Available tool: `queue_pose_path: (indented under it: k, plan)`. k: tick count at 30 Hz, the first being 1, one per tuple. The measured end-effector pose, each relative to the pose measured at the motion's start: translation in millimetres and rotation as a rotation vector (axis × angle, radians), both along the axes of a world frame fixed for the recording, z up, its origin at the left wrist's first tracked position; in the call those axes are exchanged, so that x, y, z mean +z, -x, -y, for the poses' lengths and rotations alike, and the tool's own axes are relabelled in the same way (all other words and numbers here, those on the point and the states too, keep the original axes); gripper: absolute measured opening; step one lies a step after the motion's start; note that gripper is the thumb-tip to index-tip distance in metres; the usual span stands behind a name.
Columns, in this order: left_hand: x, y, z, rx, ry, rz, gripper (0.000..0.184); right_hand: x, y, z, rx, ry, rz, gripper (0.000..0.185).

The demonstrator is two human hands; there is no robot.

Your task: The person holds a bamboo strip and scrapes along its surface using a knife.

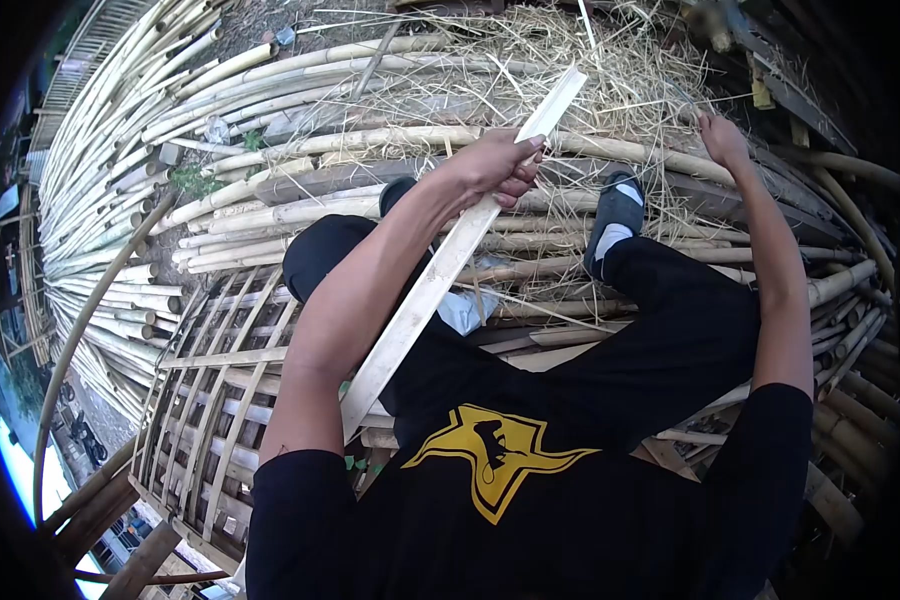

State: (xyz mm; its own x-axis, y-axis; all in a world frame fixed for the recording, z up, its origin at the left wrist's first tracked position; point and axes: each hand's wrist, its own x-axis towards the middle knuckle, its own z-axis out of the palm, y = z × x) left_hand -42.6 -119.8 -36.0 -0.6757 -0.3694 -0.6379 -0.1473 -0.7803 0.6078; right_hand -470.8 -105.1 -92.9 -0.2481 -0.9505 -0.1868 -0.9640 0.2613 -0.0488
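Note:
My left hand (498, 168) is wrapped round a long split bamboo strip (432, 285), thumb on top. The strip is pale and slants from beside my left upper arm up to its free end above the straw. Off to the right, my right hand (723, 140) is raised with its fingers closed. A thin line shows near its fingertips, but what it holds is too small to make out. Loose straw and bamboo shavings (610, 75) lie in a heap beyond both hands. One shoe (618, 212) rests on the bamboo poles between them.
Many bamboo poles (110, 170) lie stacked at the left and beneath my legs. A woven bamboo lattice frame (215, 400) stands by my left elbow. Wooden beams (800, 100) are at the far right. A white plastic scrap (460, 312) lies between my legs.

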Motion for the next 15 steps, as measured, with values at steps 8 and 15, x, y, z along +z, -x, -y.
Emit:
queue_pose_path:
  k: [8,15]
  plan:
    - [-10.2,13.6,-2.3,0.031,0.073,0.084,0.025,25.9,-129.7,8.1,0.236,-0.045,0.499,0.058]
    - [-17.3,15.8,-2.4,0.039,0.071,0.097,0.025,19.9,-202.0,-6.4,0.439,-0.087,0.633,0.051]
